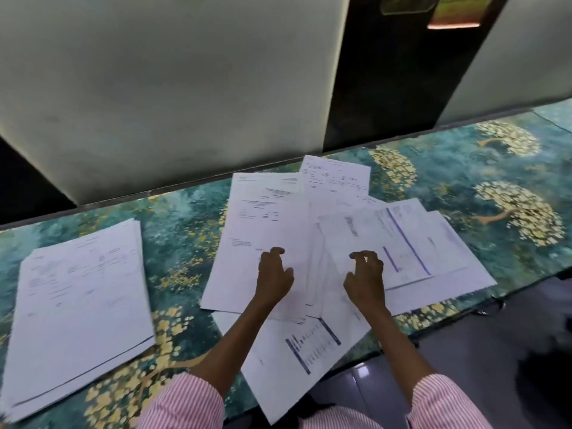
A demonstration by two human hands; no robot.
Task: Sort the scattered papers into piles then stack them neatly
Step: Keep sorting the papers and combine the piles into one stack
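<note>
A neat pile of white printed papers [80, 305] lies on the left of the table. Scattered, overlapping sheets [309, 227] cover the middle and right. One with a blue stripe [405, 243] lies on the right, and another with a dark header [297, 357] hangs over the front edge. My left hand [274, 278] hovers over or touches a printed sheet in the scattered heap, fingers loosely curled and holding nothing. My right hand [366, 278] is beside it over the sheets, fingers bent downward, also holding nothing.
The table [185, 243] has a teal cover with golden tree patterns. A pale wall panel [185, 88] and a dark vertical strip [387, 88] stand behind it. A dark floor [510, 351] lies beyond the table's front right edge.
</note>
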